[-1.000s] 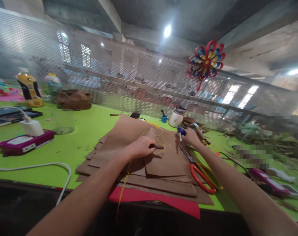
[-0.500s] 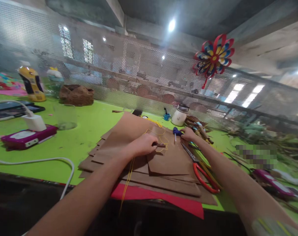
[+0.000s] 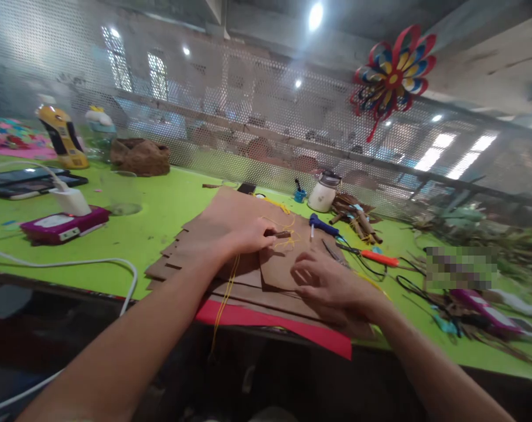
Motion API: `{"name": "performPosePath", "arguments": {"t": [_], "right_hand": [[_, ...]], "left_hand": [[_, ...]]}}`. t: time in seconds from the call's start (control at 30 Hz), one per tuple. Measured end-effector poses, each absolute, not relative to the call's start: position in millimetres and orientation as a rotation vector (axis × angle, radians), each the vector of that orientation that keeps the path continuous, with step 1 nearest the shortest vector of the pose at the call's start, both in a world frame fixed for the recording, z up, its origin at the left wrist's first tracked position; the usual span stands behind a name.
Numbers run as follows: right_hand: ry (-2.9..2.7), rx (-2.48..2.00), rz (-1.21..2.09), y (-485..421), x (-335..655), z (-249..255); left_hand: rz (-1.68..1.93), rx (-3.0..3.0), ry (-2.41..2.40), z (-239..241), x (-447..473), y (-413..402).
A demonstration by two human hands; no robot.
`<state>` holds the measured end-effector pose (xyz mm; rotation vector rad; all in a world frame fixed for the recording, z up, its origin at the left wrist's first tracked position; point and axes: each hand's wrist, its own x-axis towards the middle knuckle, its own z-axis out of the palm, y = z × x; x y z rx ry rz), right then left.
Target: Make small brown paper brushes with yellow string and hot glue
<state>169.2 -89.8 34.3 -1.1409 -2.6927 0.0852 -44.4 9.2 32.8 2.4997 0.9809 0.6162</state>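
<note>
My left hand (image 3: 248, 235) is closed on a short brown stick-like piece (image 3: 283, 234), whose end juts out to the right past the fingertips. Yellow thread (image 3: 226, 296) hangs below that hand over the front edge, and more of it loops by the piece. Under both hands lies a stack of brown paper sheets (image 3: 231, 208). Over its right side hovers my right hand (image 3: 321, 280), fingers apart and holding nothing. Beyond it rests a blue tool with a white tip (image 3: 325, 225), resembling a glue gun. Scissor blades (image 3: 334, 253) show behind the right hand; their handles are hidden.
An orange-handled tool (image 3: 380, 258) and black cables lie right of the paper. Behind are a white jar (image 3: 323, 192) and brown rolled pieces (image 3: 358, 217). Leftward stand a clear cup (image 3: 123, 193), a purple power block (image 3: 66, 225) and a yellow bottle (image 3: 62, 135). Red paper (image 3: 270, 322) overhangs the front edge.
My right hand has let go of the blue tool and moved back toward me over the paper, its fingers now spread. My left hand still holds the brown piece. The view has shifted slightly.
</note>
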Motion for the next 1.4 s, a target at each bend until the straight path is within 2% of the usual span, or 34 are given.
{"name": "performPosePath", "arguments": {"t": [0.13,0.4,0.6,0.8,0.93,1.17,1.4], "right_hand": [[-2.685,-1.190,-0.142,-104,153,25],[-2.772,-1.106,-0.334,-99,131,16],[-2.781,-1.195,-0.323,-99,131,17],[-2.795,-1.358,-0.469,-119,127,30],[-2.742,-1.305,-0.413,-113,118,27],[-2.532,-1.325,-0.233,-105,113,3],[-2.349,-1.121,0.180,-119,134,6]], "left_hand": [[0.636,2.428,0.948,33,-44,9],[0.691,2.176,0.967,28,-43,15],[0.675,2.055,0.964,22,-41,19],[0.686,2.171,0.858,29,-41,10],[0.631,2.267,0.774,34,-43,7],[0.261,2.362,0.915,45,-48,1],[0.347,2.493,0.907,39,-69,-17]]}}
